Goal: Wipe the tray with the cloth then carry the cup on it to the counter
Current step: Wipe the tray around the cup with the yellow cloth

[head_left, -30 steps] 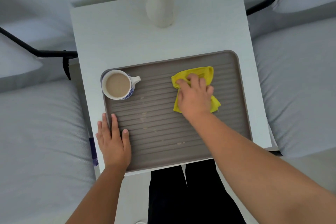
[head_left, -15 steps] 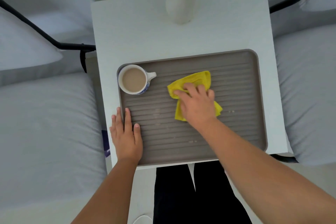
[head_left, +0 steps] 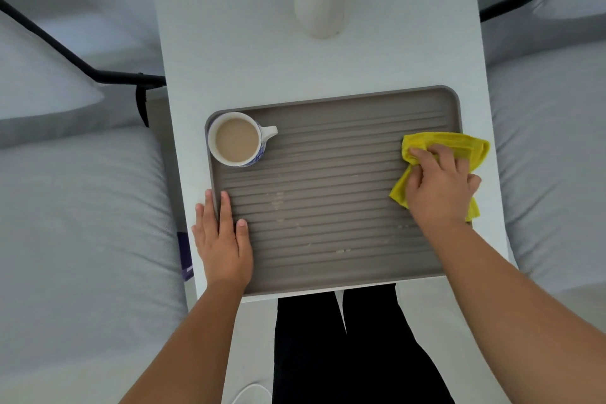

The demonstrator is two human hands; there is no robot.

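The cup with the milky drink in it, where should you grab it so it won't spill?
Best by its handle, I'd guess, coming from the right. The cup stands upright in the tray's far left corner, nearly full, handle pointing right toward open tray. The rim hugs its left, so that side is tight. Lift slowly and level.

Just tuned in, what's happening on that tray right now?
A person is wiping a ribbed grey tray on a white table. The right hand presses a yellow cloth at the tray's right edge, while the left hand lies flat on the tray's left edge. A full cup stands in the tray's far left corner. Pale spill marks show mid-tray, so wiping isn't finished. A white vase stands behind the tray.
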